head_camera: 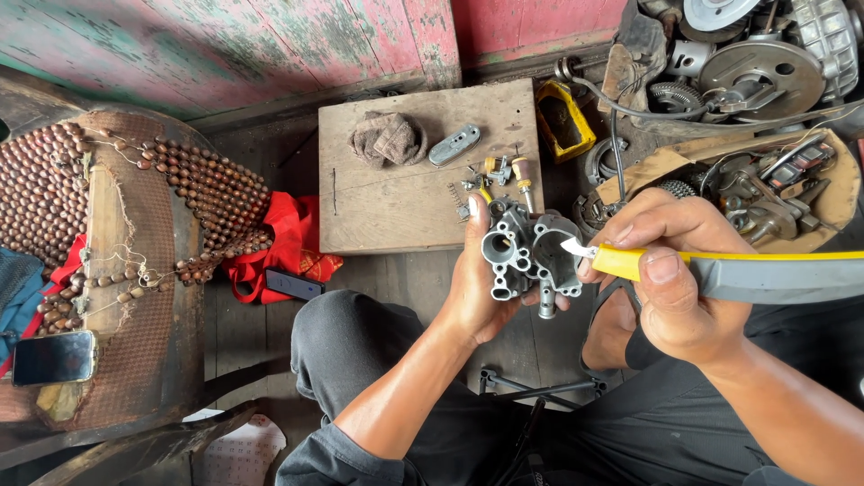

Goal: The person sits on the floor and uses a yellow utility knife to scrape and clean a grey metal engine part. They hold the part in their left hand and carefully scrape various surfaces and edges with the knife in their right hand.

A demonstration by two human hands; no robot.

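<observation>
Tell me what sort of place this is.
Probably a small engine repair workshop, worked on the floor. The left hand holds a grey metal carburettor body, the right hand a yellow-handled blade; small springs and screws lie on a wooden board, with a heap of engine parts behind.

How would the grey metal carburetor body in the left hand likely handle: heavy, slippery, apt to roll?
The carburetor body looks like cast metal, so probably stiff and fairly heavy for its size. Its lumpy, ported shape gives the left hand purchase, so slipping seems unlikely. Set down, it would likely rest unevenly rather than roll.
</observation>
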